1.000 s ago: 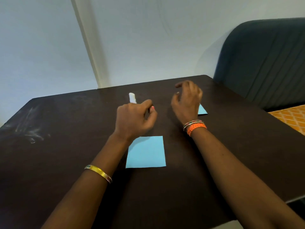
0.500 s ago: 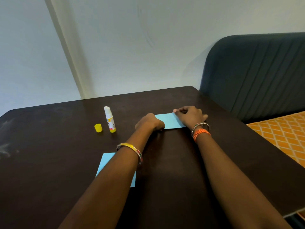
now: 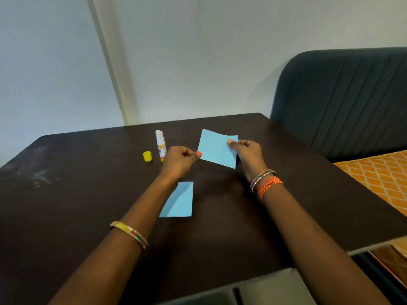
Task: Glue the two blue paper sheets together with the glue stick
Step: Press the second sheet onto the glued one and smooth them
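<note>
One blue paper sheet (image 3: 214,149) is held up above the dark table (image 3: 77,194), tilted towards me. My left hand (image 3: 179,161) pinches its left edge and my right hand (image 3: 247,156) pinches its right edge. The second blue sheet (image 3: 181,201) lies flat on the table nearer to me, partly hidden under my left forearm. The uncapped glue stick (image 3: 160,145) stands upright just left of my left hand. Its yellow cap (image 3: 147,156) sits on the table beside it.
A dark blue padded chair back (image 3: 343,100) rises at the table's right side, with an orange patterned seat (image 3: 378,175) beside it. A pale wall stands behind the table's far edge. White smudges mark the table's left part (image 3: 35,177).
Both hands have lifted the far blue sheet off the table, where they were pressing it flat half a second ago. A second ago the hands were near the glue stick.
</note>
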